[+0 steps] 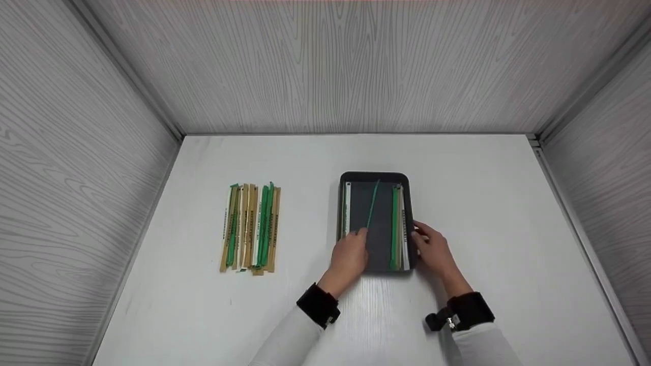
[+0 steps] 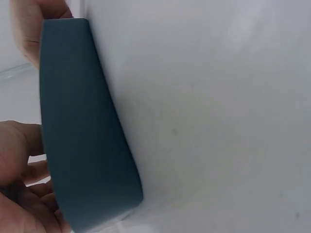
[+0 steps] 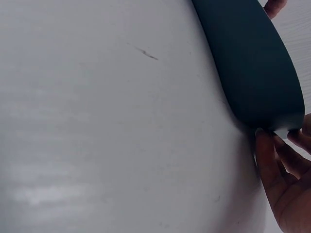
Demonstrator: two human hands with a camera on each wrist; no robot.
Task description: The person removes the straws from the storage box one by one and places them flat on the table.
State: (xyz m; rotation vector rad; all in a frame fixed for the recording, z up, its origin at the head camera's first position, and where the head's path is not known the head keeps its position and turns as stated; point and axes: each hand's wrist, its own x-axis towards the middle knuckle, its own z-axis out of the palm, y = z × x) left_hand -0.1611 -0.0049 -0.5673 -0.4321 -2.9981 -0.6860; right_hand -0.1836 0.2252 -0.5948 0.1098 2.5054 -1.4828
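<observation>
A long thin green wrapped stick, like a wrapped drinking straw, is pinched by my left hand over the left part of a dark rectangular tray. The stick slants up and right across the tray. At the tray's right side, my right hand grips the outer wall; the right wrist view shows fingers and thumb on the tray wall. Inside, white sticks lie along the left wall. Green sticks and white ones line the right. The left palm hides part of the left row.
Left of the tray, a loose pile of green, brown and white wrapped sticks lies on the white table. Grey wood-grain panels stand behind and on both sides. Black straps circle both wrists.
</observation>
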